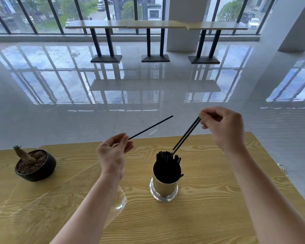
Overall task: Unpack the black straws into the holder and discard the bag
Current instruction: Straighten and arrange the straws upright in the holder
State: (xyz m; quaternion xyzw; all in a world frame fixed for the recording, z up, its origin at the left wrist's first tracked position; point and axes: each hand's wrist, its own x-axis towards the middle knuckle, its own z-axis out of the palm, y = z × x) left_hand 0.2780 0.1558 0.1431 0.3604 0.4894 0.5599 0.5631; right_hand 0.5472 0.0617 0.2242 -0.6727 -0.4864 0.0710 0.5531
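A shiny metal holder (164, 189) stands upright on the wooden table (209, 208), packed with several black straws (165, 159). My right hand (222, 127) pinches two black straws (187, 134) by their upper ends; their lower tips point down into the holder's mouth. My left hand (113, 152), left of the holder, pinches a single black straw (151, 127) that slants up and to the right. A clear plastic bag (120, 203) lies flat on the table under my left forearm, partly hidden by it.
A dark round pot (36, 166) with soil and a cut stump sits at the table's left. The table's far edge runs just behind my hands. Beyond it lie a glossy tiled floor, a row of high tables (157, 25) and windows.
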